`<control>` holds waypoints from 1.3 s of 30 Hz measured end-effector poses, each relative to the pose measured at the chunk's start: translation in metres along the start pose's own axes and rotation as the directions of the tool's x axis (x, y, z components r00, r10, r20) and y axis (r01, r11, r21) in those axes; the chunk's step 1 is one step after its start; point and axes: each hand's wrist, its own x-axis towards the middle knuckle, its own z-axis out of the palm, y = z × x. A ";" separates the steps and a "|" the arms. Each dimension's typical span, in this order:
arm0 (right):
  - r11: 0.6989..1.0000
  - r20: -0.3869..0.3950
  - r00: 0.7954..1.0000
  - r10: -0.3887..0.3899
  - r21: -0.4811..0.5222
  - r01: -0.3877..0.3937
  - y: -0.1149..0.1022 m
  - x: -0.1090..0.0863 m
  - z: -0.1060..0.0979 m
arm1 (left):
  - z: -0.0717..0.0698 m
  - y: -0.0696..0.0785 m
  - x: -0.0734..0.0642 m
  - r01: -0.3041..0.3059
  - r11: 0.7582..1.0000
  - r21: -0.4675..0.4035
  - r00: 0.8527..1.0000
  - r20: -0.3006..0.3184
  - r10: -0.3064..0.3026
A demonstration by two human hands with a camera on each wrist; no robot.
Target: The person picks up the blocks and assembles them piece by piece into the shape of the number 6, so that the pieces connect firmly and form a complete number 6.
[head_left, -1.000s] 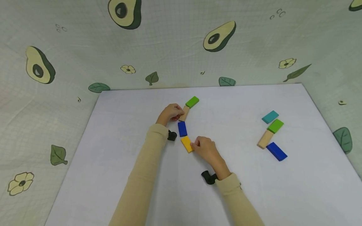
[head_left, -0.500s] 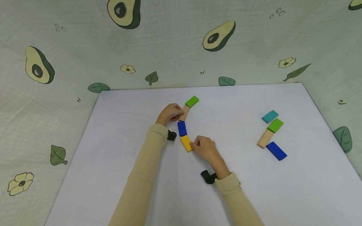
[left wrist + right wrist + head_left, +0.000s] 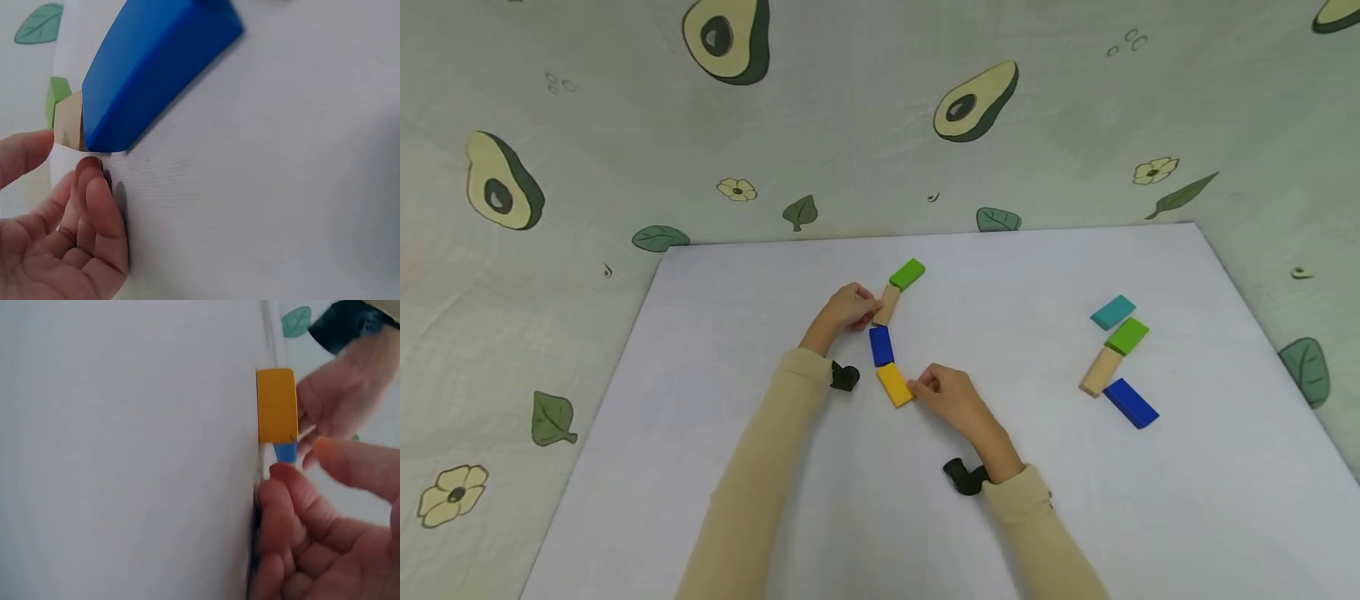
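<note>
A bent row of flat blocks lies on the white table in the head view: a green block (image 3: 907,273) at the far end, then a plain wooden block (image 3: 887,305), a blue block (image 3: 882,346) and a yellow block (image 3: 895,385) nearest. My left hand (image 3: 850,307) is beside the wooden block, fingertips right at its left side; in the left wrist view its thumb (image 3: 28,153) and fingers stand apart, loosely bent, with nothing between them. My right hand (image 3: 953,398) is at the yellow block's right edge. The right wrist view shows a gap between its thumb (image 3: 356,465) and loosely curled fingers.
A second group lies at the right of the table (image 3: 1015,517): a teal block (image 3: 1112,312), a green one, a wooden one and a dark blue block (image 3: 1131,403). Behind the table hangs a cloth (image 3: 850,108) printed with avocados.
The left wrist and forearm have shifted a little left and toward the body. My right wrist has edged slightly right. The blocks keep their arrangement; the head view has tilted slightly.
</note>
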 end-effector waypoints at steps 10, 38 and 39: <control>0.991 -0.093 0.988 -0.123 0.041 0.127 0.020 -0.033 -0.049 | 0.001 -0.039 -0.043 -0.143 0.984 0.106 0.989 -0.029 0.147; 0.916 -0.366 0.884 0.290 -0.162 -0.368 0.115 -0.099 -0.147 | 0.076 -0.076 -0.110 -0.254 0.967 0.029 0.930 -0.269 0.252; 0.911 -0.365 0.880 0.305 -0.158 -0.381 0.118 -0.100 -0.148 | 0.077 -0.076 -0.111 -0.259 0.965 0.035 0.927 -0.274 0.258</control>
